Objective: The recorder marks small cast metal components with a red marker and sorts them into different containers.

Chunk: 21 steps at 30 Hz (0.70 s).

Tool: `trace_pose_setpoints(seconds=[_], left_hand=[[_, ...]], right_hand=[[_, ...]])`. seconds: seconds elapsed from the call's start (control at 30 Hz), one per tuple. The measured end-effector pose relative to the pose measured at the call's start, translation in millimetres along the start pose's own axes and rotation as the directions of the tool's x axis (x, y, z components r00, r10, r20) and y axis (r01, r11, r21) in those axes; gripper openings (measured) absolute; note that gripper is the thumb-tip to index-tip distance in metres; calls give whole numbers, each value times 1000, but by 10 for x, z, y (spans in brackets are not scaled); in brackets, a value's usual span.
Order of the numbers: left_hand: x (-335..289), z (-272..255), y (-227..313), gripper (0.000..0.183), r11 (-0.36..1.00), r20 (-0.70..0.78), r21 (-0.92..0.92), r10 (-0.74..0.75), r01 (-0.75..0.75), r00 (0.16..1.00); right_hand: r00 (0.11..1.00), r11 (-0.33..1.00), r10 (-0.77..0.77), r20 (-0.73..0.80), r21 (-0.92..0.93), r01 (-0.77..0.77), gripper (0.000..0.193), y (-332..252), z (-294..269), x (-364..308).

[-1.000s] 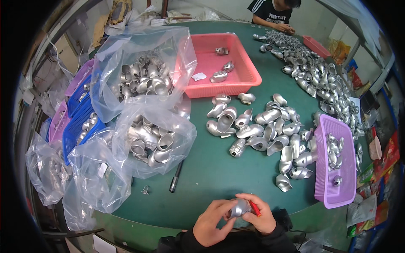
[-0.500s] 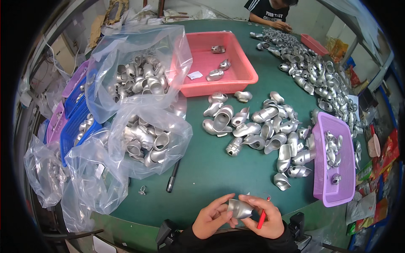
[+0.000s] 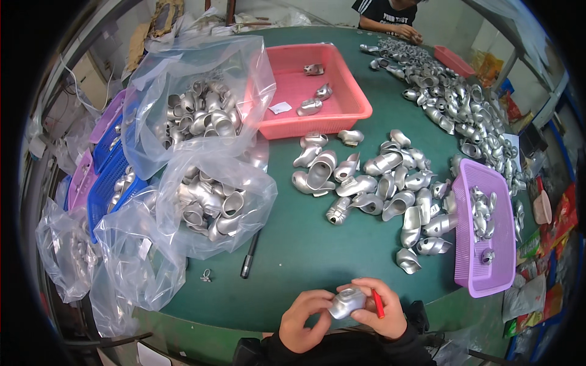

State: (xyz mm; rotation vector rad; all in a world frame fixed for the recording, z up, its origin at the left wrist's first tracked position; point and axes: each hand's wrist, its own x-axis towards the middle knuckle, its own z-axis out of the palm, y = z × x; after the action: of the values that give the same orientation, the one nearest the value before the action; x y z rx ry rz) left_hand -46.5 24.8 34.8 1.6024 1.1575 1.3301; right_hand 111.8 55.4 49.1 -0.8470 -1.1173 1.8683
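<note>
Close to the table's near edge, a silver curved metal casting (image 3: pixel 347 303) is held up between my hands. My right hand (image 3: pixel 386 312) grips its right side with thumb and fingers. That same hand also carries a red pen (image 3: pixel 378 304), tucked between its fingers. My left hand (image 3: pixel 303 323) has its fingers curled at the left end of the casting, fingertips touching it. Past my hands lies a loose heap of similar metal castings (image 3: pixel 386 186) on the green table (image 3: pixel 287 244).
Clear plastic bags (image 3: pixel 244 177) of castings and a dark marker (image 3: pixel 249 256) lie left. A pink tray (image 3: pixel 305 128) stands behind, a purple basket (image 3: pixel 461 232) right. A larger casting pile (image 3: pixel 452 104) stretches toward another person (image 3: pixel 390 18) at the far side.
The casting has been turned between my hands and now shows a different side. My right hand has shifted its grip, and the red pen is tilted differently.
</note>
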Motion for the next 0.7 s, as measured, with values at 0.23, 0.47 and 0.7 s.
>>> trace_pose_setpoints(seconds=[0.23, 0.47, 0.7], left_hand=[[-8, -63, -10, 36, 738, 259, -506, -363, 446, 895], [-9, -54, 49, 41, 664, 261, -586, -389, 466, 883], [-13, -57, 61, 47, 704, 251, -564, -352, 431, 902]], right_hand=[[946, 876, -323, 6, -377, 301, 45, 54, 47, -23], [953, 906, -303, 13, -306, 292, 44, 70, 46, -13], [973, 966, -229, 17, -123, 229, 45, 52, 37, -4]])
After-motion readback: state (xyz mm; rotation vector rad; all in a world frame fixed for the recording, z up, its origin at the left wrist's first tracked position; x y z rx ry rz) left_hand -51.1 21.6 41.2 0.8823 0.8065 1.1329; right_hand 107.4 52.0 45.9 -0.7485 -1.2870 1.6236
